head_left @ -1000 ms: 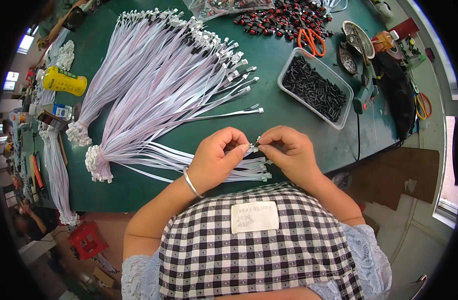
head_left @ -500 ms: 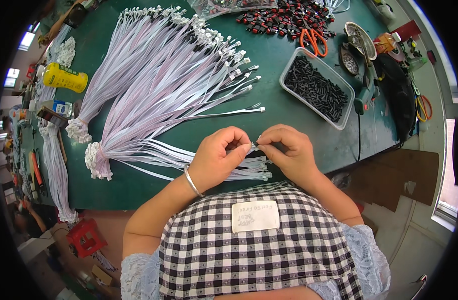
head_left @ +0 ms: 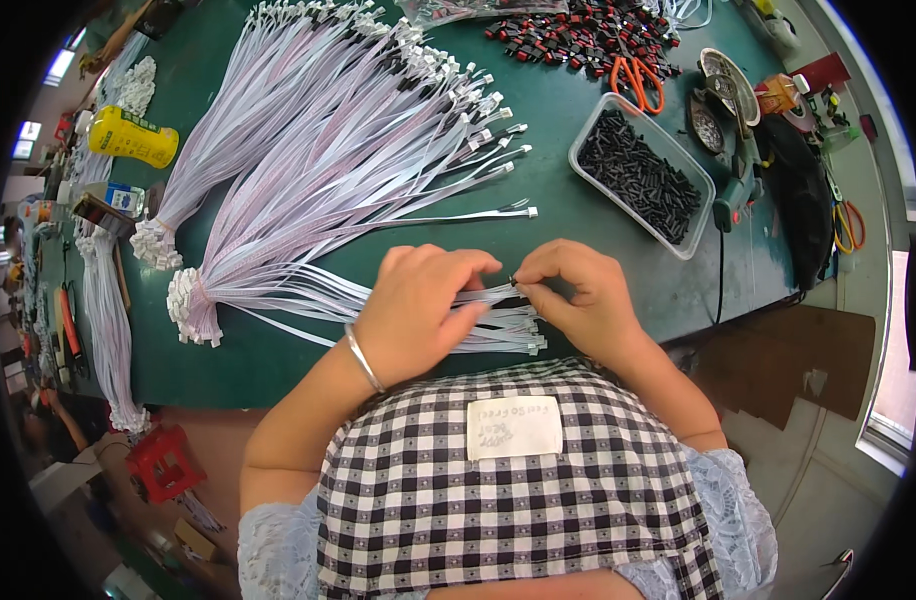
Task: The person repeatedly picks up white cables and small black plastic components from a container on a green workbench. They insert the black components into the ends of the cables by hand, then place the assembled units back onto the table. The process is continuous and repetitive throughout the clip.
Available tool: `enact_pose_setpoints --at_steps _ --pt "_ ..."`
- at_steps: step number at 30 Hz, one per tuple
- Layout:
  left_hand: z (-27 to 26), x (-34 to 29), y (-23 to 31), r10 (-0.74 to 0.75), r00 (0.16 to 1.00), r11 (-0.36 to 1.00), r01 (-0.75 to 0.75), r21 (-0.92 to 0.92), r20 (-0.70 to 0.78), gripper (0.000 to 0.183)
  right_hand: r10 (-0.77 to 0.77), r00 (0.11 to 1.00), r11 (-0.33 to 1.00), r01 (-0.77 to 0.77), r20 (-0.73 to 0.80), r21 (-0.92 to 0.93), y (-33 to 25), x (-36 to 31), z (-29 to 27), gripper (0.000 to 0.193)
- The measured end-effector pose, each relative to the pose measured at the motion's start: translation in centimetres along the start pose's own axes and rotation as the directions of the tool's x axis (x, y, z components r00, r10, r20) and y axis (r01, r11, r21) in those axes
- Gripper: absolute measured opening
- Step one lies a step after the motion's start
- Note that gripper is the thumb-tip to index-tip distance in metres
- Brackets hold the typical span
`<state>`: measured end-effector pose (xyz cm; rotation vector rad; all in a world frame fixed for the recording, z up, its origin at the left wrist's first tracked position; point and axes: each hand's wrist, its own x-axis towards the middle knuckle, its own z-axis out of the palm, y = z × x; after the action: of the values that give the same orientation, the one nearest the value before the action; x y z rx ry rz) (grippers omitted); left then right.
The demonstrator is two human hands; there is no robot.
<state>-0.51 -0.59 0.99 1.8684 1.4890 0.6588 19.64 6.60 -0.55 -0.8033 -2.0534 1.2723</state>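
One cable (head_left: 496, 293) pinched at the tip in the right hand (head_left: 583, 295), close to the surface's (head_left: 568, 215) near edge. Left hand (head_left: 418, 305) just beside, thumb and forefinger parted. Farther out, a big bundle (head_left: 318, 170) fanned wide; over right, black tubes (head_left: 643, 175) in a clear tub (head_left: 703, 222).

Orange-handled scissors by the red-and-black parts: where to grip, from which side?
I'd take the scissors by the orange finger loops, coming from the person's side and above, likely with the right hand. The loops face the person; the other end runs toward the red-and-black parts. Stay high: the clear tub sits just short of the loops.
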Motion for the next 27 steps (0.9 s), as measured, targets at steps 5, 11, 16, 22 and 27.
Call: enact_pose_setpoints --at_steps 5,11,16,22,27 --pt "-0.1 -0.4 -0.6 -0.027 0.999 0.996 0.029 -0.079 0.026 0.036 0.021 0.99 1.0 -0.018 0.142 -0.024 -0.1 0.6 0.2 0.01" --pt "-0.1 0.3 -0.4 0.022 0.996 0.998 -0.026 -0.048 -0.084 0.036 -0.113 0.968 0.978 0.148 0.226 -0.148 -0.7 1.7 0.2 0.009" --pt "-1.0 2.7 -0.5 0.069 0.965 0.993 -0.043 0.106 -0.252 0.02 -0.217 0.973 0.92 0.232 0.084 -0.315 -0.1 3.7 -0.4 0.014" --pt "-0.3 5.1 -3.4 0.131 0.961 0.948 -0.049 0.315 -0.245 0.011 -0.293 0.954 0.81 0.21 -0.066 -0.547 0.1 4.3 -6.4 0.016" --pt "-0.3 3.7 -1.6 0.134 0.965 0.972 -0.084 0.218 -0.224 0.013 0.034 0.999 0.563 0.002 0.025 -0.827 1.6 2.7 -12.3 0.016"
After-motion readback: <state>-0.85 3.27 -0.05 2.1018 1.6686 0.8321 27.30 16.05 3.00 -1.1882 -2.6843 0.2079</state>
